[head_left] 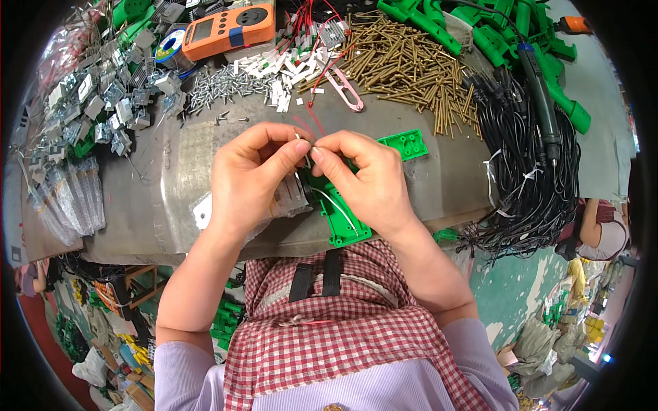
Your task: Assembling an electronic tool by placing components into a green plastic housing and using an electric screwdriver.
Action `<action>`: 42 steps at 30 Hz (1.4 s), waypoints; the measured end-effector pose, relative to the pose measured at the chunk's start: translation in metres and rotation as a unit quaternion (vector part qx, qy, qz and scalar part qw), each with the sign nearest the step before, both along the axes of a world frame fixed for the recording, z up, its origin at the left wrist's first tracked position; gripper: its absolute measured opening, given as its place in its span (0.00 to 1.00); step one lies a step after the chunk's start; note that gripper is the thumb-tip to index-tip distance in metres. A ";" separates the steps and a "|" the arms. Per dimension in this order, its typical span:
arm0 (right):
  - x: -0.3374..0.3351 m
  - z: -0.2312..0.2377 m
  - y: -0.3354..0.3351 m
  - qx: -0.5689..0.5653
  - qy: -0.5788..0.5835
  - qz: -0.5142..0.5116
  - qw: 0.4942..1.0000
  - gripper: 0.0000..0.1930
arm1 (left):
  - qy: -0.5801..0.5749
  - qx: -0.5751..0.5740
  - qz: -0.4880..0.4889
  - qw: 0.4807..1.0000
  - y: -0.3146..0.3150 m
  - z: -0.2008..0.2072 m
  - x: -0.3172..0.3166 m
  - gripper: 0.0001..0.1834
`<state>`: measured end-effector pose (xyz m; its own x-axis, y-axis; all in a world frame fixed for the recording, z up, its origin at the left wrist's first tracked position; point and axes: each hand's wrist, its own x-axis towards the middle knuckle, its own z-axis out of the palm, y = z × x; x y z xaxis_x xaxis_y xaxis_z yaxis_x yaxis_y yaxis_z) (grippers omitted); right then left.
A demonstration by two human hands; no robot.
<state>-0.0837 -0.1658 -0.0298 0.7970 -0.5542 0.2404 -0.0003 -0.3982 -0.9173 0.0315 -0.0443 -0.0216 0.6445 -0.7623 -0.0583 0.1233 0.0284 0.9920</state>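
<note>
Pale and slim, a small stiff-looking piece is sitting right at the fingertips, and the left hand and the right hand are both pinching at it, thumbs pressing against forefingers, tips nearly meeting. Skin is hiding most of it, so its exact shape isn't showing. Here's the danger: one pinch slackening could be letting it slip, because there's so little to grip.

Just below the fingers, a thin white insulated wire is trailing across an open green plastic housing; whether it's joining the pinched piece, I can't tell. A wrist brushing it could be tugging it out of place. Beneath the left fingers, a ribbed grey metal part is lying close, a possible snag.

Right of the fingers, a smaller green plastic block is resting. Beyond the fingertips, pink-handled metal snips are lying beside loose white plastic pieces, with silver metal screws spreading farther left and long brass-coloured screws heaping up farther right. A dropped pale piece rolling that way could be getting lost among lookalikes.
</note>
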 end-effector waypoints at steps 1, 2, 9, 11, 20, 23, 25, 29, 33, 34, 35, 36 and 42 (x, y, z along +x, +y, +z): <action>0.000 -0.001 0.000 -0.002 -0.002 0.004 1.000 0.06 | 0.000 -0.003 0.001 1.000 0.000 0.000 0.000 0.06; 0.000 -0.001 0.000 -0.002 -0.002 0.003 1.000 0.06 | 0.000 -0.003 0.001 1.000 0.000 0.000 -0.001 0.06; 0.000 0.001 0.000 0.022 0.010 0.009 1.000 0.05 | -0.005 0.012 0.001 1.000 0.000 0.002 -0.003 0.06; 0.000 0.001 0.000 0.048 0.007 0.000 0.999 0.05 | -0.009 0.021 -0.002 1.000 -0.001 0.003 -0.003 0.06; 0.000 0.003 -0.003 -0.026 0.020 0.018 0.999 0.05 | -0.011 0.004 -0.017 1.000 -0.002 0.005 0.000 0.04; 0.002 0.002 -0.003 -0.090 -0.067 0.029 0.993 0.06 | -0.025 0.017 0.004 1.000 -0.003 0.005 -0.002 0.04; 0.004 0.003 -0.001 -0.084 -0.035 0.027 0.995 0.06 | -0.002 0.006 0.020 1.000 -0.004 0.009 -0.004 0.05; 0.007 0.009 -0.008 -0.057 -0.008 0.060 0.997 0.06 | -0.580 -0.010 0.078 0.811 0.011 0.010 0.024 0.11; 0.005 0.011 -0.016 0.002 0.023 0.135 0.991 0.07 | -0.744 -0.064 -0.036 0.664 0.007 0.020 0.040 0.17; 0.006 0.013 -0.018 0.034 0.046 0.144 0.988 0.07 | -0.748 -0.064 -0.046 0.659 0.006 0.024 0.040 0.16; 0.007 0.013 -0.019 0.033 0.045 0.144 0.988 0.07 | -0.749 -0.065 -0.046 0.658 0.007 0.025 0.041 0.16; 0.007 0.013 -0.019 0.027 0.038 0.155 0.987 0.07 | -0.750 -0.066 -0.052 0.656 0.008 0.025 0.043 0.15; 0.008 0.010 -0.014 -0.073 -0.009 0.136 0.988 0.06 | -0.725 -0.030 -0.027 0.687 0.010 0.025 0.034 0.11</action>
<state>-0.0757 -0.1800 -0.0198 0.9065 -0.2790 0.3169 0.1400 -0.5094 -0.8490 0.0650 -0.0348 0.0034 -0.0377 -0.7603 0.6485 -0.9917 0.1083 0.0693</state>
